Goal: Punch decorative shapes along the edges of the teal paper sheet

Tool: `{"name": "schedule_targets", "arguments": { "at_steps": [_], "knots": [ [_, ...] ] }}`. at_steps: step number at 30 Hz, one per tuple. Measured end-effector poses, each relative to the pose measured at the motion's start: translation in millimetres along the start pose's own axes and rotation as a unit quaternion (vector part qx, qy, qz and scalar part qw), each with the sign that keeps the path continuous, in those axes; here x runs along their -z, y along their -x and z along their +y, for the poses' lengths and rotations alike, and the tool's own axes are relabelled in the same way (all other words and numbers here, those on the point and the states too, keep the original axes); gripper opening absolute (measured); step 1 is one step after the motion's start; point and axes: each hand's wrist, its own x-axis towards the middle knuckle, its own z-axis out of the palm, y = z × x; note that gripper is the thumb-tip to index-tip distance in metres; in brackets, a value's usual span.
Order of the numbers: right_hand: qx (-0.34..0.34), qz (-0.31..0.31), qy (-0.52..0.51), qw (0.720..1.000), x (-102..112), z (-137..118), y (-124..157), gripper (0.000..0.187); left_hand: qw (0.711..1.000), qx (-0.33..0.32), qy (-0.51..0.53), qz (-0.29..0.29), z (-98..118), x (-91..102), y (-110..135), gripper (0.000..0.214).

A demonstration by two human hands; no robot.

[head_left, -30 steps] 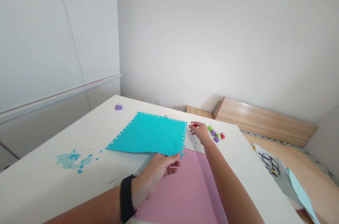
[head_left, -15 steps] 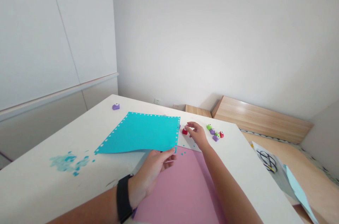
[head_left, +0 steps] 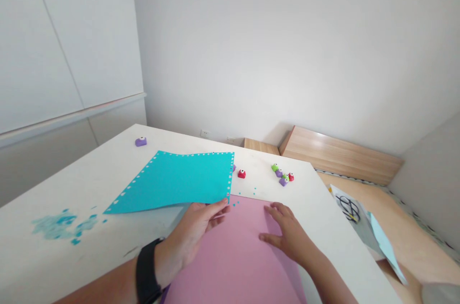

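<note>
Pinching the punched teal paper (head_left: 168, 181), the left hand (head_left: 190, 237) holds it up; the right hand (head_left: 287, 234) has left the red craft punch (head_left: 241, 174), its fingers spread empty on pink paper (head_left: 223, 265).

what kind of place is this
Probably a room in a home, perhaps a bedroom used for paper crafts. It has white built-in wardrobe doors, a light wood panel like a bed frame, and a white table holding a teal punched paper sheet and small craft punches.
</note>
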Motion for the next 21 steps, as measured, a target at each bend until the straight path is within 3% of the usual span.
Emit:
{"name": "schedule_targets", "arguments": {
  "at_steps": [5, 9, 13, 16, 21],
  "knots": [
    [0.062, 0.033, -0.076, 0.995, 3.5, -5.9, -35.9, 0.073, 0.998, -0.023, -0.037, -0.037, -1.6, 0.2, -1.3, 0.034],
    [0.034, 0.102, -0.239, 0.965, 15.2, -31.7, -63.8, 0.041, 0.996, -0.04, -0.064, -0.052, -2.8, -1.2, 0.4, 0.033],
    [0.019, -0.023, -0.468, 0.883, 17.4, -70.4, -81.0, 0.039, 0.991, -0.064, -0.098, -0.069, -1.9, -4.2, 1.5, 0.034],
    [-0.002, -0.075, -0.559, 0.826, 8.7, -87.7, -91.9, 0.034, 0.99, -0.062, -0.104, -0.077, -1.5, -5.5, 0.8, 0.039],
    [-0.031, -0.072, -0.587, 0.805, -3.9, -86.1, -104.8, 0.029, 0.997, 0.007, -0.04, -0.071, -6.2, -2.2, -1.0, 0.045]
  ]
}}
